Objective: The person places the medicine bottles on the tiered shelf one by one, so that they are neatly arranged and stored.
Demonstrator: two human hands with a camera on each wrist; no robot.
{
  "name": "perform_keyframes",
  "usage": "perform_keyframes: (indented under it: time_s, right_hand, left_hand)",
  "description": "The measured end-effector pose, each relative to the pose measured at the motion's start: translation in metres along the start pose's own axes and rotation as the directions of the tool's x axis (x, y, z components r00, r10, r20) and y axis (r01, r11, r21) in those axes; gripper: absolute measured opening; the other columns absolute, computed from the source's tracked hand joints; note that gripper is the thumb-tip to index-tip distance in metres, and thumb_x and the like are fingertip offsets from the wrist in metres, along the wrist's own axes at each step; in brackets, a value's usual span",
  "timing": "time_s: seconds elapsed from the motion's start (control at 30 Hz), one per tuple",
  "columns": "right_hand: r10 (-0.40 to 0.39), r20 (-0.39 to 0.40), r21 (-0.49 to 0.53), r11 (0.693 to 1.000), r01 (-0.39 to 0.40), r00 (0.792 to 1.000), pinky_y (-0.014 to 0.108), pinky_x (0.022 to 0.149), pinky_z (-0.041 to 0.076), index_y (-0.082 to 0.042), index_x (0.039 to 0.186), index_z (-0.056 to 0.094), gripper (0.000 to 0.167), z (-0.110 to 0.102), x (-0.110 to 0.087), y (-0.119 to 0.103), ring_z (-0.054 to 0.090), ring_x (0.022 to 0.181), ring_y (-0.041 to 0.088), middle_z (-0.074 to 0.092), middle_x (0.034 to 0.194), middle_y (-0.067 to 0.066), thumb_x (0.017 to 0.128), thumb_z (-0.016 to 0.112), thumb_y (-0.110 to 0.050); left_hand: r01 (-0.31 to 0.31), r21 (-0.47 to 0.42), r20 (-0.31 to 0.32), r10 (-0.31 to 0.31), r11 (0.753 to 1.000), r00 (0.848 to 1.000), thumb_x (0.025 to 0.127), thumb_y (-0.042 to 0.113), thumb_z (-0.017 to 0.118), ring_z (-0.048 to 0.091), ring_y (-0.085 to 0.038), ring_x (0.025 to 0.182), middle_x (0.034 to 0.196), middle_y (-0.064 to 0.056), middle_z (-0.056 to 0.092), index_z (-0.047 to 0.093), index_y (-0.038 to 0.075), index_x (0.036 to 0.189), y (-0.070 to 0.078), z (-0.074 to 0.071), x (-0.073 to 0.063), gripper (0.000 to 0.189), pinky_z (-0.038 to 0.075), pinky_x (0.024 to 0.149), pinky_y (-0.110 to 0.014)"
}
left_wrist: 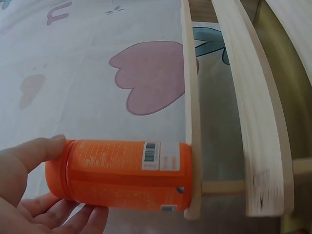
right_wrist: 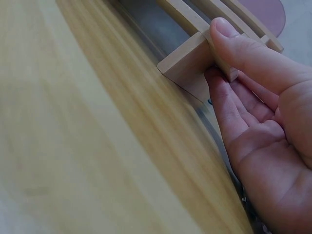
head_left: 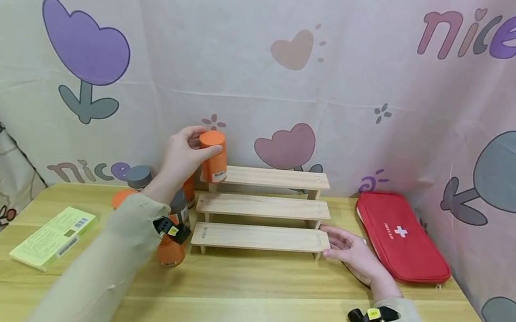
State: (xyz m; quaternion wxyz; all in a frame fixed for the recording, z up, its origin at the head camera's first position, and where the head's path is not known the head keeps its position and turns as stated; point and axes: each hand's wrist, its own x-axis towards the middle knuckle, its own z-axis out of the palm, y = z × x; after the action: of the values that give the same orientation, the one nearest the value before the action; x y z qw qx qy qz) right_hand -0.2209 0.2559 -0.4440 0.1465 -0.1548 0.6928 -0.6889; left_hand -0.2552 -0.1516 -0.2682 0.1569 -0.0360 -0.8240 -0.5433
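Note:
My left hand (head_left: 183,156) grips an orange bottle (head_left: 216,167) around its capped end, thumb on one side and fingers on the other. The bottle's base is right at the left end of the top step of a three-tier wooden stand (head_left: 264,206). In the left wrist view the orange bottle (left_wrist: 122,173) shows a barcode label, its base against the top board. At the stand's right end, my right hand (head_left: 353,254) pinches the lowest board, thumb on top and fingers beneath; the right wrist view shows this hand (right_wrist: 268,112) at the board's corner (right_wrist: 214,58).
Several more bottles, orange (head_left: 171,252) and grey-capped (head_left: 139,175), stand left of the stand, partly hidden by my left arm. A pale green box (head_left: 54,237) lies at the far left. The red first aid pouch (head_left: 402,237) lies at the right, before a printed curtain (head_left: 232,59).

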Motion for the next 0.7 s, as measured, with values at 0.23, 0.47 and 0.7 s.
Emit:
perform_keyframes:
  time_s: [0.23, 0.47, 0.7]
  right_hand:
    - [0.005, 0.008, -0.004, 1.000, -0.005, 1.000, 0.028, 0.094, 0.046, 0.010, 0.141, 0.035, 0.070, 0.002, -0.001, 0.000, 0.054, 0.117, 0.010, 0.039, 0.142, 0.026, 0.081, 0.072, 0.002]
    - [-0.004, 0.009, -0.012, 1.000, 0.004, 1.000, 0.027, 0.095, 0.046, 0.009, 0.141, 0.036, 0.069, 0.001, -0.001, -0.001, 0.053, 0.117, 0.010, 0.041, 0.141, 0.025, 0.082, 0.071, 0.003]
    - [-0.009, 0.016, -0.017, 1.000, 0.009, 1.000, 0.027, 0.095, 0.046, 0.009, 0.141, 0.036, 0.068, 0.000, -0.001, -0.001, 0.053, 0.117, 0.010, 0.041, 0.141, 0.025, 0.082, 0.071, 0.003]
  left_hand:
    - [0.016, -0.027, -0.051, -0.017, 1.000, 0.999, 0.085, 0.024, 0.075, 0.055, -0.026, 0.113, 0.126, -0.013, 0.056, 0.049, 0.006, 0.138, -0.005, 0.011, 0.007, 0.062, 0.045, 0.097, -0.037]
    - [0.008, -0.054, -0.035, -0.010, 0.999, 0.999, 0.086, 0.024, 0.074, 0.052, -0.025, 0.119, 0.133, -0.013, 0.052, 0.044, 0.007, 0.142, -0.007, 0.014, 0.009, 0.066, 0.042, 0.101, -0.036]
    - [0.007, -0.041, -0.002, -0.007, 0.999, 1.000, 0.088, 0.022, 0.071, 0.042, -0.026, 0.130, 0.149, -0.010, 0.034, 0.029, 0.010, 0.150, -0.008, 0.005, 0.000, 0.076, 0.037, 0.106, -0.039]
